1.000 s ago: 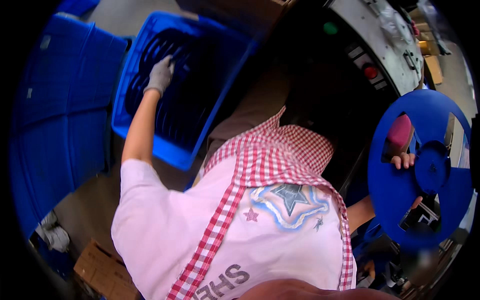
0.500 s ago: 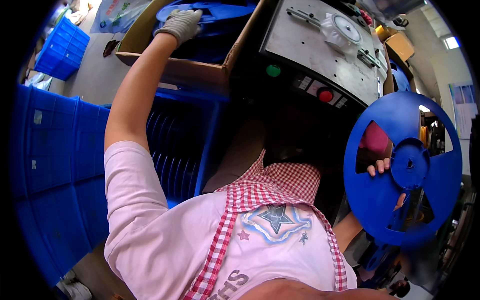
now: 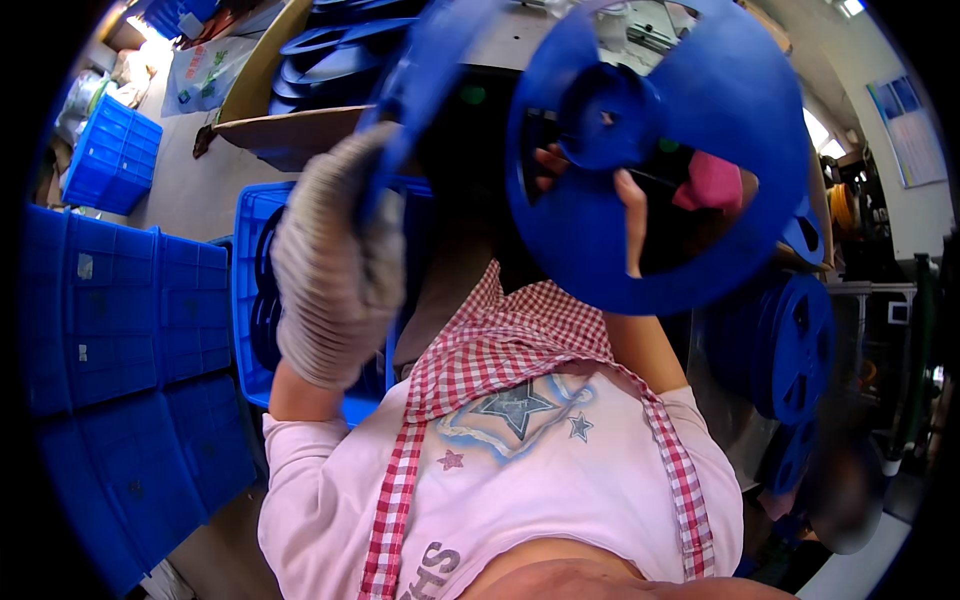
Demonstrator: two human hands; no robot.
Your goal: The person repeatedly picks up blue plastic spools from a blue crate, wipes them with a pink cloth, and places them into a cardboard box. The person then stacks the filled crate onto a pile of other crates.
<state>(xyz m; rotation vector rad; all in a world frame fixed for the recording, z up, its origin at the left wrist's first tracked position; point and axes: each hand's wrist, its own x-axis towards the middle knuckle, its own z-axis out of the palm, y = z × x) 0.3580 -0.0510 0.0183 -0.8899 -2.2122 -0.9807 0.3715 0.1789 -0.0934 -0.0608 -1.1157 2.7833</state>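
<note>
My left hand [image 3: 335, 265], in a ribbed light knit glove and slightly blurred, grips a blue plastic reel disc [image 3: 432, 85] seen nearly edge-on and smeared by motion. My bare right hand [image 3: 633, 215] holds a second blue reel disc [image 3: 705, 255], which has a round hub and wide cut-outs. Its thumb and fingertips show through the openings; the rest of the hand is behind the disc. Both discs are raised in front of me, side by side and close together. Through one cut-out a pink item [image 3: 712, 182] shows, its kind unclear.
Blue discs lie piled in a cardboard box [image 3: 290, 135] at the far left. A blue crate [image 3: 245, 300] with more discs stands below it. Stacked blue crates [image 3: 110, 310] line the left side. More reels [image 3: 800, 345] stand at right. A metal-topped machine [image 3: 500, 45] is partly hidden behind the discs.
My left hand has come back from the cardboard box toward me with a disc. My right hand has brought its disc from the right side toward the middle.
</note>
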